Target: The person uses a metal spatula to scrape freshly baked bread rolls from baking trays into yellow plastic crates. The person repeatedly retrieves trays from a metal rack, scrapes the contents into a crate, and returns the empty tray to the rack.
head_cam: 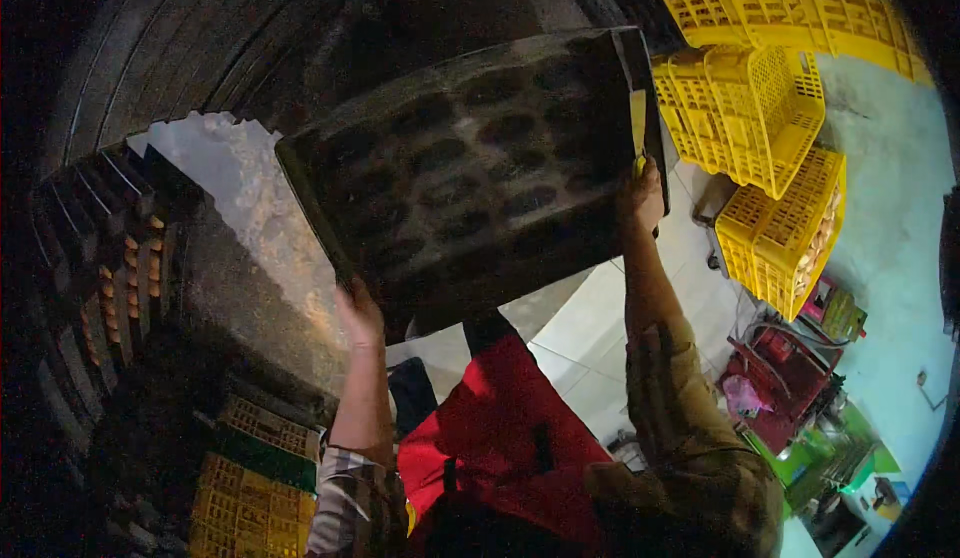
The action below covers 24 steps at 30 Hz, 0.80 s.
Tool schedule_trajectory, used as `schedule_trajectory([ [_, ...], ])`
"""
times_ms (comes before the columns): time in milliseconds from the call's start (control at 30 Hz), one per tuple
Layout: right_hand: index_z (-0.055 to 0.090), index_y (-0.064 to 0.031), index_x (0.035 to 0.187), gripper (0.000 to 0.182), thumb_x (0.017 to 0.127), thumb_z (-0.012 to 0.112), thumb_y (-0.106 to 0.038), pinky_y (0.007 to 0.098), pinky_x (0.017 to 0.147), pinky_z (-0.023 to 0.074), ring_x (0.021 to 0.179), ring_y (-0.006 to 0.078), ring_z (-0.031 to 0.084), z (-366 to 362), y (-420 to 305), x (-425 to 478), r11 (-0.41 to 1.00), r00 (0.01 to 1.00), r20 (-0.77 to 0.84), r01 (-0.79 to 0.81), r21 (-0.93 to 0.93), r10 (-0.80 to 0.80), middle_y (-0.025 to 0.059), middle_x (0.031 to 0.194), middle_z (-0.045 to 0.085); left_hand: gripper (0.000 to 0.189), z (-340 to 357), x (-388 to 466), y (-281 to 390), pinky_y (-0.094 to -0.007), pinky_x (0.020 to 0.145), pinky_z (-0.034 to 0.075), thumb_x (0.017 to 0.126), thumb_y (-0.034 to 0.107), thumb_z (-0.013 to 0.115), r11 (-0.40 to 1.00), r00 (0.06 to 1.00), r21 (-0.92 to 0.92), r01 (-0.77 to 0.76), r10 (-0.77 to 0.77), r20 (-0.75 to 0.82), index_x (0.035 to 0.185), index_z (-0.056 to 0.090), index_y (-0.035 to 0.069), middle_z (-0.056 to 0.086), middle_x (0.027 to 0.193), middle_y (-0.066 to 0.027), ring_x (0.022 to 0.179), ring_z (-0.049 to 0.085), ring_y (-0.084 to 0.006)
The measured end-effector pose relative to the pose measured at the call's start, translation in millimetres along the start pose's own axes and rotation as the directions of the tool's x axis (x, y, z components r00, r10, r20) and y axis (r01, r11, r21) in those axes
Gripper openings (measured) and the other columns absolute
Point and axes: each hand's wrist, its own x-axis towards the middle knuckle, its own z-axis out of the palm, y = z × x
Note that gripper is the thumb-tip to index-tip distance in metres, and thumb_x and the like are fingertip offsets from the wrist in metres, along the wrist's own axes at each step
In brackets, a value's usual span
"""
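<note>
A large dark metal baking tray (480, 160) spans the space before me, tilted, with rows of darker oval marks on its surface. Its left lower corner is in the grip of my left hand (360, 316). My right hand (645, 196) grasps the right edge. Between that hand and the tray rim, a flat pale-yellow tool (637, 119), perhaps a scraper, sticks up along the edge. The fingers under the tray are hidden. Below it hangs the red apron (495, 415) on my body.
At left, a dark rack (90, 220) holds trays with rows of browned buns (132, 273). Yellow plastic crates (739, 107) are stacked at right; a lower crate (780, 231) contains bread-like pieces. Farther down stands a red cart (780, 378). Another yellow crate (251, 509) is at lower left.
</note>
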Motion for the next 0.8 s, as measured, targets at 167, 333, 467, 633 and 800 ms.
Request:
schedule_trajectory([
  [167, 0.046, -0.0113, 0.126, 0.048, 0.084, 0.053, -0.034, 0.0462, 0.077, 0.0484, 0.096, 0.0371, 0.059, -12.7, -4.3, 11.5, 0.996, 0.997, 0.067, 0.036, -0.077, -0.031, 0.0174, 0.112, 0.058, 0.043, 60.4, -19.5, 49.8, -0.0381, 0.097, 0.036, 0.095, 0.033, 0.039, 0.977, 0.999, -0.210, 0.031, -0.036, -0.016, 0.121, 0.047, 0.000, 0.046, 0.123, -0.0100, 0.111, 0.045, -0.0233],
  [333, 0.040, -0.0100, 0.129, 0.047, 0.086, 0.051, -0.025, 0.0468, 0.074, 0.0488, 0.093, 0.0390, 0.059, -2.4, -11.5, 17.4, 0.979, 0.985, -0.022, 0.169, -0.113, -0.173, 0.0184, 0.109, 0.058, 0.043, -16.4, 17.8, -45.2, -0.0356, 0.099, 0.034, 0.096, 0.033, 0.042, 0.997, 0.995, -0.022, -0.070, 0.068, -0.068, 0.122, 0.048, -0.001, 0.047, 0.124, -0.0100, 0.113, 0.044, -0.0223],
  [467, 0.040, -0.0027, 0.129, 0.054, 0.092, 0.045, -0.041, 0.0433, 0.082, 0.0479, 0.104, 0.0394, 0.056, 0.6, 3.4, 30.2, 0.985, 0.986, 0.073, 0.154, -0.078, -0.149, 0.0230, 0.117, 0.056, 0.040, -0.1, 19.6, -29.9, -0.0328, 0.100, 0.033, 0.097, 0.030, 0.041, 0.905, 0.997, 0.420, -0.061, 0.078, -0.022, 0.123, 0.047, -0.001, 0.048, 0.123, -0.0092, 0.113, 0.044, -0.0224],
  [633, 0.040, -0.0091, 0.132, 0.049, 0.088, 0.048, -0.032, 0.0434, 0.086, 0.0452, 0.105, 0.0372, 0.056, 17.2, -3.9, 26.4, 0.967, 0.982, -0.079, 0.151, -0.203, -0.170, 0.0191, 0.119, 0.055, 0.034, 10.9, 13.9, -33.2, -0.0324, 0.097, 0.035, 0.097, 0.020, 0.042, 0.991, 0.996, -0.111, -0.075, 0.069, -0.054, 0.125, 0.045, 0.000, 0.049, 0.121, -0.0103, 0.110, 0.045, -0.0222],
  [800, 0.050, -0.0042, 0.121, 0.050, 0.085, 0.052, -0.040, 0.0443, 0.086, 0.0437, 0.105, 0.0393, 0.055, -34.5, -31.0, 42.1, 0.997, 0.993, 0.107, 0.045, 0.060, -0.051, 0.0214, 0.112, 0.059, 0.033, 33.2, 3.8, 16.3, -0.0335, 0.094, 0.036, 0.096, 0.011, 0.041, 0.998, 0.998, -0.049, -0.035, 0.037, 0.049, 0.127, 0.044, -0.001, 0.051, 0.118, -0.0110, 0.107, 0.047, -0.0230],
])
